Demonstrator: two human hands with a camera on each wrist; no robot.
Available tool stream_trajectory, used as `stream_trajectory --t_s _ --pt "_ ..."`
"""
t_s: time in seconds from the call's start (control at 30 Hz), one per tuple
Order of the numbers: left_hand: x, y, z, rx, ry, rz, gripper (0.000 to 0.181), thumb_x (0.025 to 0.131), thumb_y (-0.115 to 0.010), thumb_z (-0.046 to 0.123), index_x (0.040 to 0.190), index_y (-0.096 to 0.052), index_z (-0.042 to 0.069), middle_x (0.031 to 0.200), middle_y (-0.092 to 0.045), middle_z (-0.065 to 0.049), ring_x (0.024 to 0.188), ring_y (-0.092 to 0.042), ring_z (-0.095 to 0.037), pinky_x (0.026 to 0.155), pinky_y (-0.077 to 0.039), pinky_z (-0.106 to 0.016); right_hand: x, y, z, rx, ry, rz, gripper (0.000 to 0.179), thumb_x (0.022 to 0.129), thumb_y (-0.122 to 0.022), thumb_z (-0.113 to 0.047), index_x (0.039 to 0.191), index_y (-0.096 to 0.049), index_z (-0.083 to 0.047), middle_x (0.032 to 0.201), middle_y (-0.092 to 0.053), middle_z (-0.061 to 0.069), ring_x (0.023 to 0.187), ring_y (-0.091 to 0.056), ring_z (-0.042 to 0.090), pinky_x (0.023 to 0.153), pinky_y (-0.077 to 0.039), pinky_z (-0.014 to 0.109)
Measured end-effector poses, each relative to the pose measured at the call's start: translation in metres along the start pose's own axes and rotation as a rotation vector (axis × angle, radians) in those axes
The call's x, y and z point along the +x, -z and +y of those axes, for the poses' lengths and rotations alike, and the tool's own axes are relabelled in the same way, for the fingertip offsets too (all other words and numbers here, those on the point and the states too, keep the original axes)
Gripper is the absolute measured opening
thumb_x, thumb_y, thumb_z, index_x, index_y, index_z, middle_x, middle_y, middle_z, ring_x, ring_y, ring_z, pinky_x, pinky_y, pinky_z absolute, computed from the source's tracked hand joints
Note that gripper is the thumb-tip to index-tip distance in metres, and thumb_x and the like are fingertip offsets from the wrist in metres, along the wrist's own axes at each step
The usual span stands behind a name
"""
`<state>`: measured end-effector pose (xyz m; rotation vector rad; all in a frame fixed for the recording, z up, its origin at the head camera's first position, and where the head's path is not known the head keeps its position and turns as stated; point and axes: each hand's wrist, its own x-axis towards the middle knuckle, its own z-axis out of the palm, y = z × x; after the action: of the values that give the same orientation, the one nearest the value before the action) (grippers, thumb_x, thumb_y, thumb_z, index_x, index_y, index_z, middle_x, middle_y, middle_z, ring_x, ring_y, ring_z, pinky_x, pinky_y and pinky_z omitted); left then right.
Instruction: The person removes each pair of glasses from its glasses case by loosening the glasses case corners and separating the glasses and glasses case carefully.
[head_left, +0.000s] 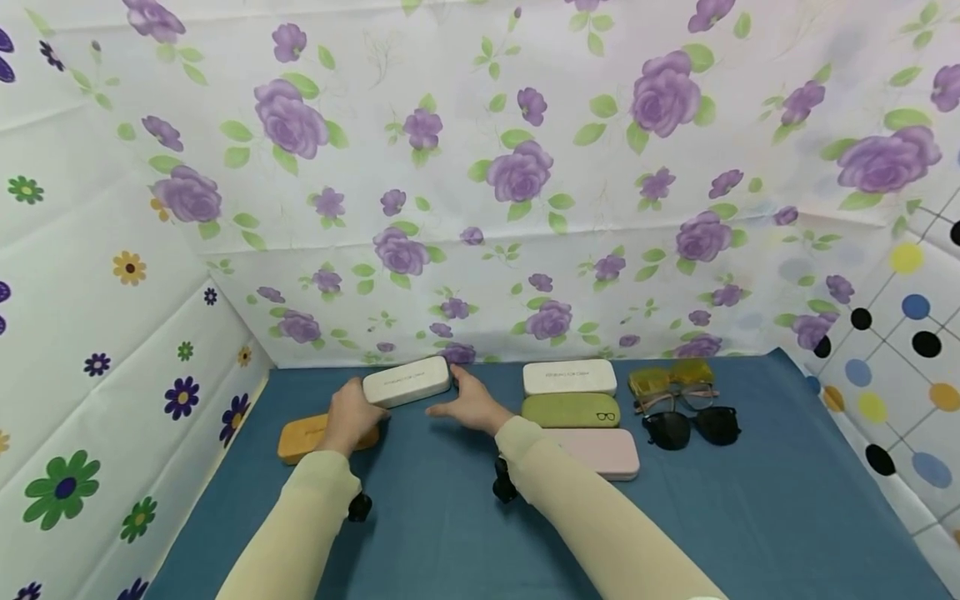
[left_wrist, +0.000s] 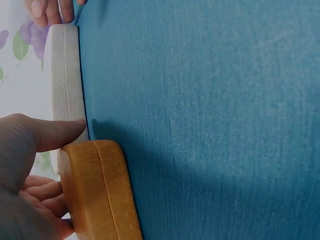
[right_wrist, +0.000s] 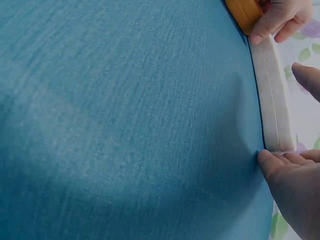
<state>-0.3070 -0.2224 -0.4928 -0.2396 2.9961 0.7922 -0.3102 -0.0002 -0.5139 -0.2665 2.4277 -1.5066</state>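
A white glasses case (head_left: 407, 382) with small lettering on its lid lies slightly slanted at the back of the cloth, between the two hands. At its left end is my left hand (head_left: 350, 415); in the left wrist view the straight thumb (left_wrist: 60, 134) overlaps the end of the case. Below that hand an orange glasses case (head_left: 303, 437) lies partly hidden. My right hand (head_left: 471, 402) has its fingertips (right_wrist: 265, 156) right at the case's right end, while its thumb (right_wrist: 306, 77) points out apart from the fingers.
Right of the hands a second white case (head_left: 570, 377), a green case (head_left: 572, 410) and a pink case (head_left: 600, 452) lie in a column. Beside them are yellow glasses (head_left: 651, 382), thin-framed glasses (head_left: 697, 395) and black sunglasses (head_left: 667, 431). Flowered cloth walls (head_left: 480, 275) border the blue tablecloth (head_left: 435, 517).
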Motion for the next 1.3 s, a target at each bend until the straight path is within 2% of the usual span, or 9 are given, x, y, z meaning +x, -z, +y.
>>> stream_trajectory --t_s 0.27,0.47,0.6,0.73,0.9,1.0,1.13,1.2,1.3 --pt "0.002 0.001 -0.002 -0.045 0.018 -0.007 0.055 0.073 -0.081 0.02 0.119 -0.059 -0.001 0.114 -0.061 -0.022 0.101 -0.059 -0.037 0.081 -0.051 -0.049 0.003 0.001 0.001 0.119 0.051 -0.068 0.095 0.079 -0.076 -0.024 0.151 -0.017 -0.01 0.155 -0.023 0.009 0.143 -0.025 0.026 0.112 -0.031 0.043" --pt "-0.003 -0.002 -0.003 -0.067 0.012 0.007 0.057 0.073 -0.081 0.021 0.12 -0.058 0.001 0.113 -0.062 -0.02 0.1 -0.06 -0.035 0.081 -0.05 -0.048 -0.004 0.003 -0.002 0.261 0.051 -0.089 0.092 0.079 -0.076 -0.018 0.15 -0.018 -0.006 0.153 -0.027 0.012 0.142 -0.026 0.029 0.11 -0.034 0.044" --pt "-0.005 -0.003 0.0 -0.068 0.004 0.028 0.06 0.072 -0.082 0.022 0.122 -0.057 0.002 0.114 -0.062 -0.02 0.101 -0.06 -0.035 0.081 -0.05 -0.049 -0.006 0.006 -0.004 0.306 0.029 -0.074 0.102 0.076 -0.079 -0.016 0.151 -0.01 -0.006 0.151 -0.031 0.014 0.138 -0.033 0.029 0.107 -0.038 0.043" --pt "-0.005 -0.003 0.008 -0.049 -0.026 0.049 0.064 0.07 -0.083 0.022 0.125 -0.056 0.003 0.118 -0.062 -0.019 0.104 -0.06 -0.035 0.085 -0.05 -0.049 -0.006 0.012 -0.005 0.298 -0.011 -0.013 0.11 0.073 -0.081 -0.012 0.151 -0.004 -0.007 0.144 -0.041 0.015 0.131 -0.044 0.027 0.101 -0.044 0.042" --pt "-0.009 -0.002 0.018 -0.089 -0.057 0.073 0.071 0.072 -0.082 0.021 0.133 -0.051 0.004 0.125 -0.059 -0.019 0.111 -0.058 -0.035 0.089 -0.049 -0.049 -0.008 0.022 -0.007 0.261 -0.026 0.075 0.107 0.068 -0.082 -0.009 0.15 -0.013 -0.003 0.134 -0.051 0.014 0.121 -0.053 0.025 0.095 -0.049 0.039" --pt "-0.013 -0.002 0.023 -0.158 -0.066 0.117 0.069 0.074 -0.081 0.022 0.134 -0.051 0.007 0.124 -0.061 -0.016 0.109 -0.06 -0.031 0.086 -0.052 -0.045 -0.009 0.029 -0.008 0.23 -0.026 0.102 0.085 0.068 -0.082 -0.009 0.137 -0.036 0.004 0.117 -0.054 0.013 0.102 -0.057 0.019 0.079 -0.051 0.031" --pt "-0.017 -0.002 0.033 -0.245 -0.108 0.19 0.066 0.073 -0.081 0.022 0.132 -0.054 0.009 0.121 -0.064 -0.013 0.105 -0.062 -0.028 0.084 -0.053 -0.043 -0.013 0.038 -0.01 0.2 0.021 0.142 0.056 0.069 -0.081 -0.006 0.113 -0.049 0.007 0.096 -0.047 0.014 0.08 -0.044 0.017 0.063 -0.039 0.028" --pt "-0.02 -0.002 0.038 -0.282 -0.123 0.208 0.066 0.072 -0.082 0.022 0.131 -0.055 0.01 0.12 -0.064 -0.012 0.105 -0.062 -0.027 0.085 -0.053 -0.043 -0.016 0.042 -0.01 0.173 0.044 0.157 0.056 0.07 -0.08 -0.005 0.118 -0.052 0.003 0.097 -0.052 0.012 0.081 -0.049 0.015 0.065 -0.044 0.026" --pt "-0.024 -0.003 0.046 -0.312 -0.13 0.209 0.067 0.071 -0.082 0.023 0.132 -0.055 0.012 0.119 -0.065 -0.011 0.104 -0.064 -0.026 0.084 -0.054 -0.042 -0.022 0.049 -0.008 0.131 0.061 0.166 0.072 0.071 -0.08 -0.006 0.135 -0.048 -0.005 0.109 -0.059 0.008 0.093 -0.059 0.017 0.075 -0.053 0.029"
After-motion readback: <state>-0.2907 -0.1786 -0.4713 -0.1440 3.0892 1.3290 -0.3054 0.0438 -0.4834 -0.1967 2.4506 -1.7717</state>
